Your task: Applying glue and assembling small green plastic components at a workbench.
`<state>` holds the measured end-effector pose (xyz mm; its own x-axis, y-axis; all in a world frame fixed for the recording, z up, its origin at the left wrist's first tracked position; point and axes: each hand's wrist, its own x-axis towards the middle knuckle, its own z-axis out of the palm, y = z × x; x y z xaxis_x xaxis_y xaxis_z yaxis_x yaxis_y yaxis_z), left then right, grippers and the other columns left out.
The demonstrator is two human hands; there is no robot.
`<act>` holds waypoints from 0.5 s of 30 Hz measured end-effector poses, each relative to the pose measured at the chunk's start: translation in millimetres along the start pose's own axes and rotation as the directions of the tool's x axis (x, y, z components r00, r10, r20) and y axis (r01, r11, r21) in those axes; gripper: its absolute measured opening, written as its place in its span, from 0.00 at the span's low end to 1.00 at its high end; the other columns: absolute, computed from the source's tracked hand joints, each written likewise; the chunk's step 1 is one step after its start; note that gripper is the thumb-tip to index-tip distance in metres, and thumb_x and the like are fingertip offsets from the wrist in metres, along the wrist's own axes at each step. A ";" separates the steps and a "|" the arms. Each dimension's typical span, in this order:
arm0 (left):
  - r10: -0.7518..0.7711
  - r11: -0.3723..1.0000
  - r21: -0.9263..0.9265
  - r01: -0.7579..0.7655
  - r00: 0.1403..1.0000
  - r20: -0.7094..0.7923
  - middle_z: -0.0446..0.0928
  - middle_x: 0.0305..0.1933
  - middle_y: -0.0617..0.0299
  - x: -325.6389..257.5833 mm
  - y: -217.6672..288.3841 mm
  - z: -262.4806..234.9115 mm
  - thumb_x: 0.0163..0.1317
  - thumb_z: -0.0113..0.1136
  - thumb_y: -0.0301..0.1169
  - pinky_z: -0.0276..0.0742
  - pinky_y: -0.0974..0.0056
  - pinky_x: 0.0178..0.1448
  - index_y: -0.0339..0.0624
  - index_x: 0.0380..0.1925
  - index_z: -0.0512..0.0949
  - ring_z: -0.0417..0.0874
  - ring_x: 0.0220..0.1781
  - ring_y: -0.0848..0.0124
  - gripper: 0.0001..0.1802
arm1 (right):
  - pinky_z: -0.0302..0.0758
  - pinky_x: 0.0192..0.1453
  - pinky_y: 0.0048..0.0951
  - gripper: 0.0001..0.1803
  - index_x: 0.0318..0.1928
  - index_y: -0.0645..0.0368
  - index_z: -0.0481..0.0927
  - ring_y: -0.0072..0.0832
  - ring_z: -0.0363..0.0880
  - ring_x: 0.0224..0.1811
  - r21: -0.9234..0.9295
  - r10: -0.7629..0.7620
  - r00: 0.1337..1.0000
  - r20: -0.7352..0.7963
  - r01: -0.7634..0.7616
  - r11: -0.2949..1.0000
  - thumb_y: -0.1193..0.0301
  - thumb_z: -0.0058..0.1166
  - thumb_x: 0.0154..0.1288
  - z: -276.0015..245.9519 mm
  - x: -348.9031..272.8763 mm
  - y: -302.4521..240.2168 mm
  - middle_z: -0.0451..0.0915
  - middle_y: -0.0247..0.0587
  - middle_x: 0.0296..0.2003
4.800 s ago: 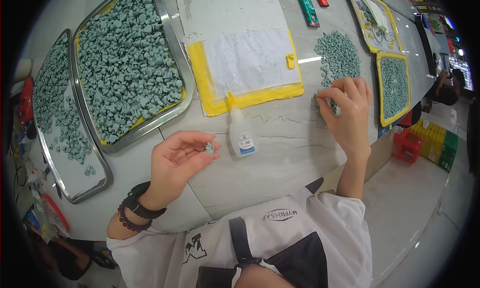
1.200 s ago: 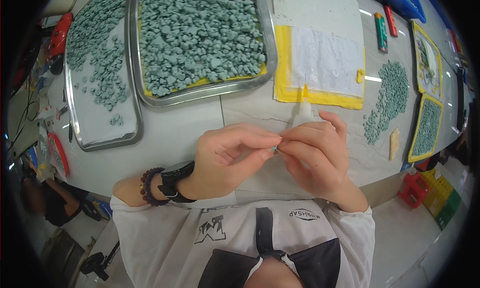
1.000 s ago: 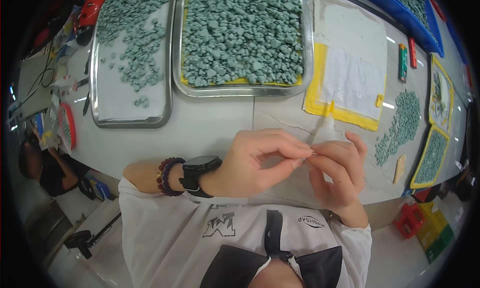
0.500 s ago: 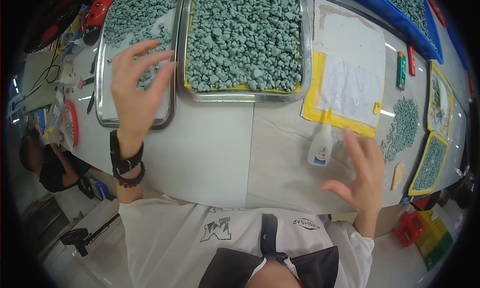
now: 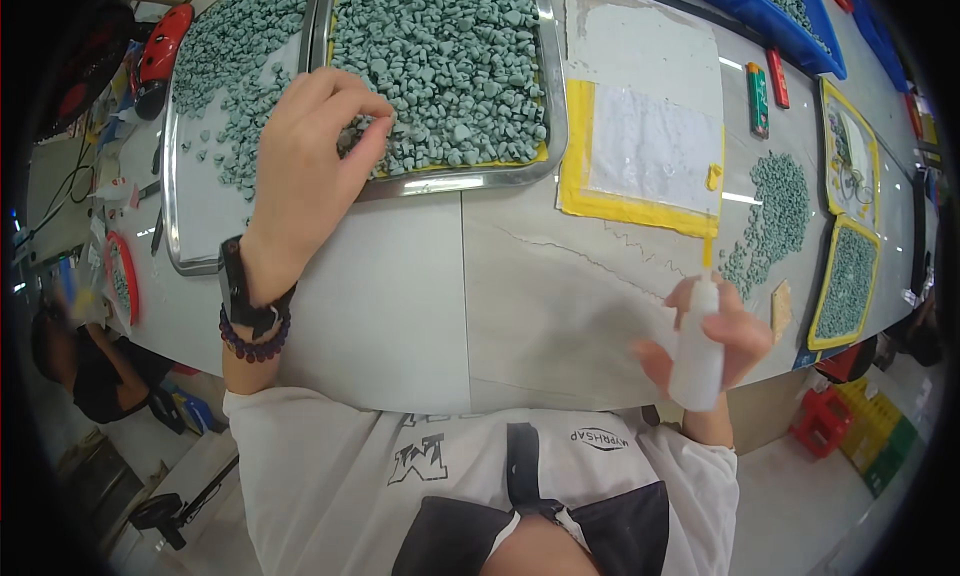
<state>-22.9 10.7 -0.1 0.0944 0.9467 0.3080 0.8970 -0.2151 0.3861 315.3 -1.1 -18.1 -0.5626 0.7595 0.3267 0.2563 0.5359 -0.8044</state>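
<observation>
Over the near left part of the big metal tray [image 5: 440, 184], the left hand [image 5: 315, 166] has its thumb and fingers bent in, with just a narrow gap at the tips. Those tips are right by the green stones [image 5: 455, 76] in the tray, but I cannot tell if they pinch or touch any. On its wrist are a black watch [image 5: 236, 276] and a bead bracelet [image 5: 257, 347]. To the left of this hand, and partly hidden by it, is a 2nd tray [image 5: 195, 201] with more stones. Well apart from it, the right hand [image 5: 738, 338] holds a white squeeze bottle [image 5: 697, 356]. The bottle's yellow nozzle [image 5: 708, 251] points away from the body. Past the right hand and a bit left is a board [image 5: 655, 141] with yellow edges. Past it and a bit right is a pile of small stones [image 5: 782, 211], with 2 lighters [image 5: 758, 101], green and red, farther off. Near its right side is a tan block [image 5: 781, 309], and past that is a small yellow-rimmed tray [image 5: 847, 281].
</observation>
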 end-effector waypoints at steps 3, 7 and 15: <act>0.026 0.933 -0.356 -0.046 0.998 -0.059 0.78 0.31 0.58 -3.9 37.4 -5.7 0.46 0.63 0.18 0.73 0.69 0.37 0.38 0.29 0.79 0.78 0.34 0.67 0.08 | 0.73 0.39 0.37 0.24 0.45 0.50 0.64 0.36 0.74 0.33 0.367 0.045 0.956 -0.290 0.068 0.928 0.66 0.66 0.53 5.3 -2.8 -6.7 0.74 0.48 0.35; 0.054 0.450 -0.821 0.350 0.908 0.416 0.78 0.36 0.55 -29.9 77.3 11.9 0.52 0.58 0.15 0.74 0.69 0.41 0.32 0.33 0.76 0.78 0.35 0.72 0.08 | 0.73 0.41 0.38 0.23 0.45 0.48 0.65 0.38 0.75 0.36 0.287 -0.062 0.991 -0.116 0.094 0.953 0.73 0.64 0.53 24.2 24.1 -17.8 0.75 0.49 0.37; 0.075 -0.292 -0.540 0.790 0.582 0.810 0.76 0.45 0.60 -32.8 88.2 42.1 0.60 0.53 0.20 0.74 0.70 0.46 0.33 0.46 0.74 0.76 0.44 0.76 0.13 | 0.73 0.36 0.33 0.16 0.33 0.56 0.79 0.36 0.75 0.35 -0.077 -0.322 0.946 -0.035 0.319 0.945 0.74 0.62 0.37 39.1 21.9 1.1 0.77 0.47 0.42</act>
<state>71.3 -29.3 -12.8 0.4723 0.7286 -0.4960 -0.4203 0.6808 0.5998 272.5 1.7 -31.3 -0.5876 0.5586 0.5854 0.1233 0.7768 -0.6175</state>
